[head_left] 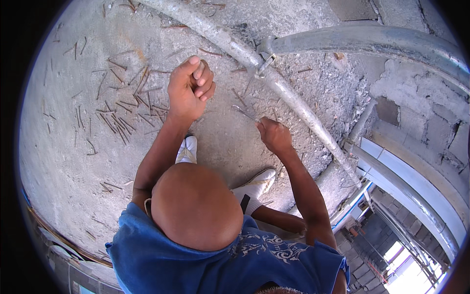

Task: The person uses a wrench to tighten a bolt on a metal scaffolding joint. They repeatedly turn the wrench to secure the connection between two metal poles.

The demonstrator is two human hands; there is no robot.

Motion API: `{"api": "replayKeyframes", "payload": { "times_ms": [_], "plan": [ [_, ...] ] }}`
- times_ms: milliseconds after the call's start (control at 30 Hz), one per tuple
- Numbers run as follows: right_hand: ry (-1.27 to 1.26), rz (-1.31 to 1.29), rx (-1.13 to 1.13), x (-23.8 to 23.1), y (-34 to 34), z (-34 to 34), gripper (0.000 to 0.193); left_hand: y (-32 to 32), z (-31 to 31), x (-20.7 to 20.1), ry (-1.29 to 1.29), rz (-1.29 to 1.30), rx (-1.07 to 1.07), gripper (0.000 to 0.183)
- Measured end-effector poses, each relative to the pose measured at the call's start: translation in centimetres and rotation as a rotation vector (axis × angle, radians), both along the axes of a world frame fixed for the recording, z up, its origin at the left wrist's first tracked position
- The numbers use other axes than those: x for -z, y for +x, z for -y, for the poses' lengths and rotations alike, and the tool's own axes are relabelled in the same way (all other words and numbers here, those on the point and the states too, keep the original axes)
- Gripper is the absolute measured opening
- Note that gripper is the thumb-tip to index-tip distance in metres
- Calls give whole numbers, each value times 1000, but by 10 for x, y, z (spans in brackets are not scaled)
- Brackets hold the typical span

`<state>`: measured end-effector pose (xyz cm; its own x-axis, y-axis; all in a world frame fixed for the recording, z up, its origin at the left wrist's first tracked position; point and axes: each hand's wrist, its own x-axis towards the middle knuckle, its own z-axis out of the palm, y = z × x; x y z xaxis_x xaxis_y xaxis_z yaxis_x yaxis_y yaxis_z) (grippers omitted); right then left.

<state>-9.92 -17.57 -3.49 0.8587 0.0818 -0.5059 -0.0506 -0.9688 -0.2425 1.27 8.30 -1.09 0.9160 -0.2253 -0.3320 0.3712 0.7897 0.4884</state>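
Observation:
My left hand [192,85] is raised over the concrete floor, its fingers curled in and the thumb pressed close. What lies inside it, if anything, is hidden. Lower and to the right, my right hand [275,135] grips a thin, silvery metal rod [246,114] that points up and to the left, its other end covered by the fingers. Many rusty nails [117,125] lie scattered on the floor, thickest just left of my left forearm. I am squatting, with a bent knee between my arms and white shoes [262,183] on the floor below.
A long metal pipe [293,100] slants past my right hand, joined by a clamp [265,61] to a second pipe [352,39]. Rubble [342,93] lies beyond it, beside a rough block wall [426,117]. More pipes and a white panel [391,171] stand at the right.

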Motion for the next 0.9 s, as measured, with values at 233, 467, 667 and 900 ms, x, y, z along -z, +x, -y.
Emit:
{"api": "replayKeyframes", "payload": {
  "times_ms": [233,467,667,900],
  "plan": [
    [107,157,197,-18,43,0,31,-7,0,-4,-10,-2,-25,31],
    [33,31,-35,-1,9,-5,28,-7,5,6,156,67,-14,29],
    [-43,-241,-297,-19,31,6,29,11,7,16,1336,723,20,27],
    [49,-249,-40,-22,16,13,32,86,22,50,2136,1594,226,64]
  ]
}}
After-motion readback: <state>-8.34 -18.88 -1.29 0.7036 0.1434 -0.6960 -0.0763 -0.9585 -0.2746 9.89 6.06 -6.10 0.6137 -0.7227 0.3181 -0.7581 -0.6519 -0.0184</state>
